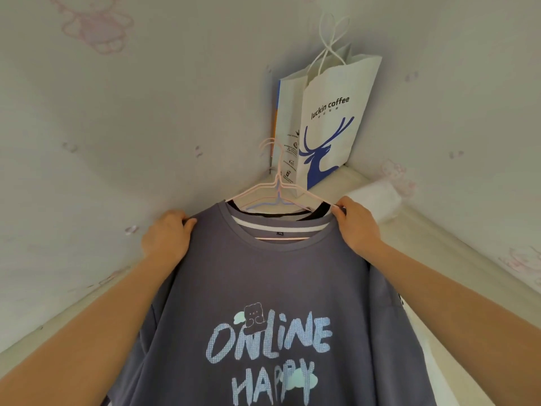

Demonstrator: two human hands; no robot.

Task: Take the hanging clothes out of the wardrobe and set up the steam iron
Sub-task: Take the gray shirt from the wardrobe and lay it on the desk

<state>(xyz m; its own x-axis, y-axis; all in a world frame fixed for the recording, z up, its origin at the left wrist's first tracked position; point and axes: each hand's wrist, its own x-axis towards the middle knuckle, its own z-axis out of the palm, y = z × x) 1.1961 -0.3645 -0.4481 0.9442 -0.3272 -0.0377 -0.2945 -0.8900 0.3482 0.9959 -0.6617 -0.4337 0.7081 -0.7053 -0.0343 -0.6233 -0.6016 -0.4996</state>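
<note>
A grey-blue T-shirt [263, 282] printed "ONLINE HAPPY" fills the lower middle, on top of a stack of hung clothes. Striped and black collars [310, 216] of other garments show behind its neckline. Several thin wire hangers [276, 189], pink and blue, stick out above the collars. My left hand [167, 235] grips the shirt's left shoulder. My right hand [355, 224] pinches the right shoulder at the hanger's end. No steam iron is in view.
A white paper bag [330, 121] with a blue deer and "luckin coffee" stands in the corner behind the hangers. Pale walls with pink bear prints [99, 27] close in left and right. A folded white cloth [377, 197] lies at the right.
</note>
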